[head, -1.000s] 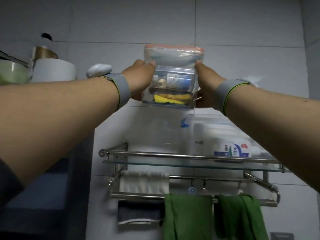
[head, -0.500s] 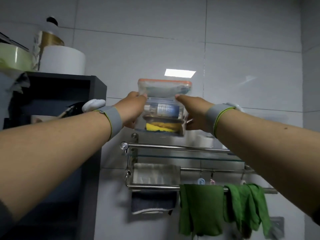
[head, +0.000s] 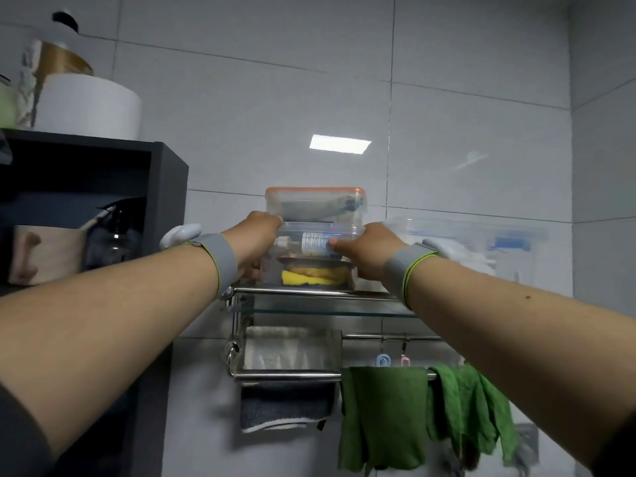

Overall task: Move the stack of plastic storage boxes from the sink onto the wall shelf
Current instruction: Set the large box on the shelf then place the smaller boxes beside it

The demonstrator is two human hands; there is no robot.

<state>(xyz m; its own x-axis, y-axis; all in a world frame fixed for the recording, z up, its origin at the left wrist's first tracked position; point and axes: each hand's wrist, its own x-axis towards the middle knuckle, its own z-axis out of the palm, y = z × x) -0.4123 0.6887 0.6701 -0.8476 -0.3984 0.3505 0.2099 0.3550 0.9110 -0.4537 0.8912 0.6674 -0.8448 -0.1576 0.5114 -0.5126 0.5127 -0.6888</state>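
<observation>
A stack of clear plastic storage boxes, the top one with an orange rim, sits at the left end of the glass wall shelf. A small bottle and yellow items show through the lower boxes. My left hand grips the stack's left side and my right hand grips its right side. The base of the stack looks level with the shelf's chrome rail; I cannot tell whether it rests on the glass.
Another clear box stands on the shelf to the right. Below hang a folded towel, a dark cloth and green cloths. A dark cabinet on the left carries a white roll and holds a spray bottle.
Both hands carried the stack down and forward from above the shelf to shelf level. The view shifted, so the shelf and cabinet appear higher and closer.
</observation>
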